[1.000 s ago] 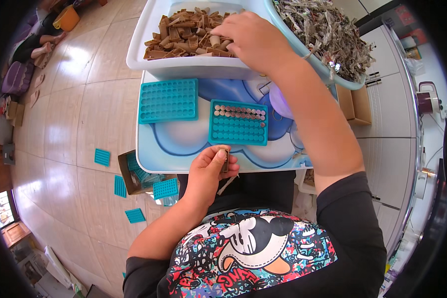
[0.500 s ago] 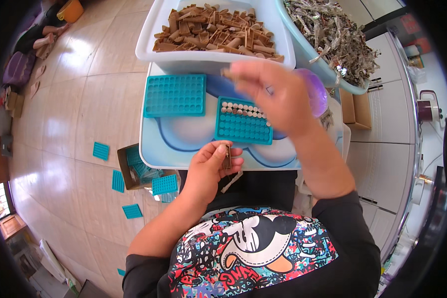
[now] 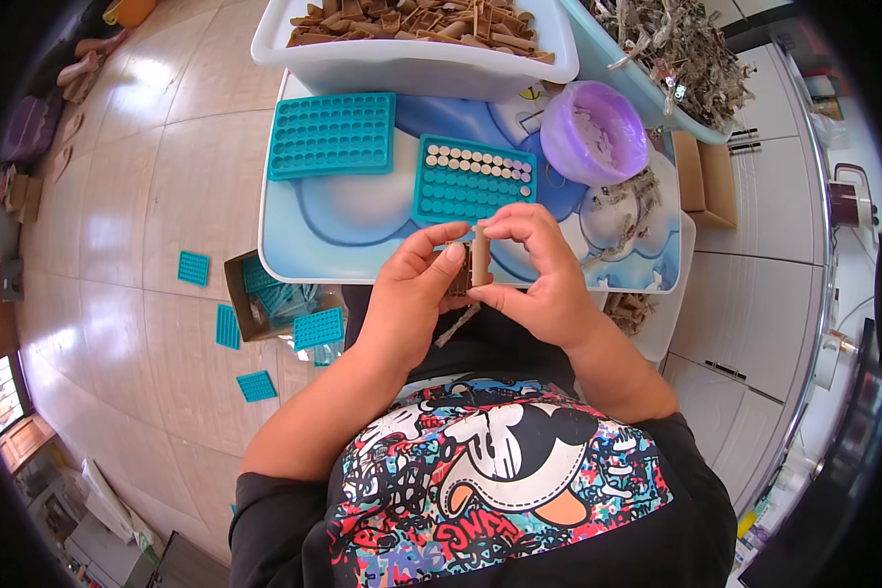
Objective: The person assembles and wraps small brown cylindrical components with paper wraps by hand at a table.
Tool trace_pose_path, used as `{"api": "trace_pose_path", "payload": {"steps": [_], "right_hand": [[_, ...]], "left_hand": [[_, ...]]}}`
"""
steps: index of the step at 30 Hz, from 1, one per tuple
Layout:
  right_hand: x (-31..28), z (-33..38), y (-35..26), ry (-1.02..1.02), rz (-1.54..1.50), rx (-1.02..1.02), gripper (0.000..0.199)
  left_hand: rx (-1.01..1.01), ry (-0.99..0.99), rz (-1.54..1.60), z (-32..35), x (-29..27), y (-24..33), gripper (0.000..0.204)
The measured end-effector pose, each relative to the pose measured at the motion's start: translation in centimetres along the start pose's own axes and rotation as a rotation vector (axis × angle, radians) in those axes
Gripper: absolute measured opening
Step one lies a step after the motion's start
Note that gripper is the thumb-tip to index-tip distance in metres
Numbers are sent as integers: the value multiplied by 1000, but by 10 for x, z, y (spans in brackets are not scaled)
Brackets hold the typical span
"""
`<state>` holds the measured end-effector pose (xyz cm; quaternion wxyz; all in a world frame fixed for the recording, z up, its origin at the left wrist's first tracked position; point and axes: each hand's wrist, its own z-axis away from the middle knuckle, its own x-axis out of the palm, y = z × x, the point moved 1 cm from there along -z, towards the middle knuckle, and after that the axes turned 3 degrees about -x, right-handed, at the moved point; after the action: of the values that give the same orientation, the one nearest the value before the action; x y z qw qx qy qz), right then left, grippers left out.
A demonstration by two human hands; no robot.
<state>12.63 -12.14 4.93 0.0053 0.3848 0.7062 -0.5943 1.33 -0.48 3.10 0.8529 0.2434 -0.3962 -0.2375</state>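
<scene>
In front of my body, just below the table's near edge, both hands meet. My left hand [image 3: 409, 294] is closed on a small dark brown piece [image 3: 460, 278], its thumb on top. Thumb and fingers of my right hand [image 3: 544, 274] pinch a lighter brown, curved strip-like piece [image 3: 480, 257], held upright against the dark one. Fingers hide part of both. Beyond the hands lies a teal tray [image 3: 461, 204] with round pockets; its far rows hold small whitish discs, and one more disc sits at the right side.
Left of it lies a second teal pocketed tray [image 3: 331, 137]. A purple bowl [image 3: 560, 132] stands right on the table [image 3: 304, 235]. At the back are a white bin [image 3: 412, 67] of brown pieces and a tub [image 3: 608, 73] of dry grey strands. A cardboard box [image 3: 237, 299] holds more trays.
My right hand has come down from near the white bin to my left hand, bringing the lighter brown piece against the dark one. The view has shifted, so the table sits higher.
</scene>
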Motion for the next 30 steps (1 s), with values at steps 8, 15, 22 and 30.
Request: {"api": "trace_pose_path", "payload": {"steps": [8, 15, 22, 30], "right_hand": [[7, 3, -13, -89, 190, -91, 68], [7, 1, -12, -105, 235, -104, 73], [8, 3, -8, -86, 253, -124, 72], [-4, 4, 8, -91, -95, 44, 29]], "left_hand": [[12, -77, 88, -1, -6, -9, 49], [39, -64, 66, 0, -4, -10, 54], [94, -103, -13, 1, -1, -13, 40], [350, -53, -490, 9, 4, -8, 42]]}}
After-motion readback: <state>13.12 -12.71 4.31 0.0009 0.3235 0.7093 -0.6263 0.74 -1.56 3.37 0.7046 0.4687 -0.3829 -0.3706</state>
